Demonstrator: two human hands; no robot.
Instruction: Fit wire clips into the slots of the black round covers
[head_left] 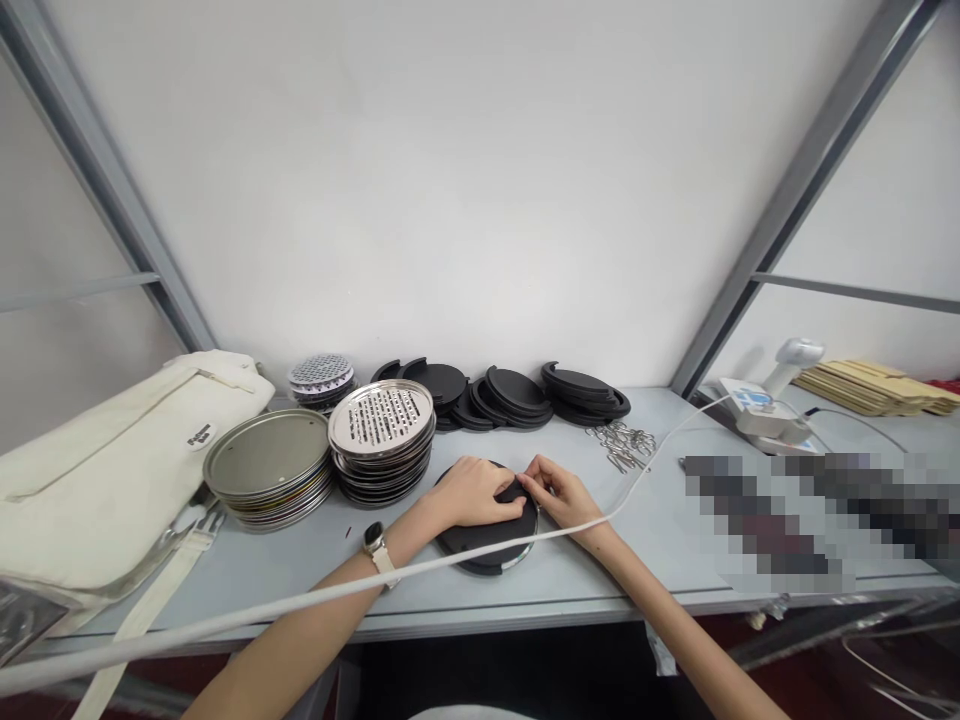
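Note:
A round black disc (pixel 480 545) lies on the table in front of me, with a strip of shiny metal rim showing at its lower right. Across its top rests my left hand (pixel 478 492), closed on the disc with the thumb pressed on its face and the other fingers curled toward the far edge. My right hand (pixel 561 497) is at the disc's upper right edge. Its thumb and index finger are pinched together there, and whatever they hold is too small to name. Right of the hands is a loose pile of small metal hooks (pixel 624 443).
Stacked metal plates (pixel 266 455), patterned plates (pixel 382 418) and several black discs (pixel 514 390) line the back. A cream bag (pixel 112 460) lies at left. A white cable (pixel 637 490) crosses above my forearms. At right stand a white scanner (pixel 787 365) and cardboard pieces (pixel 862 390).

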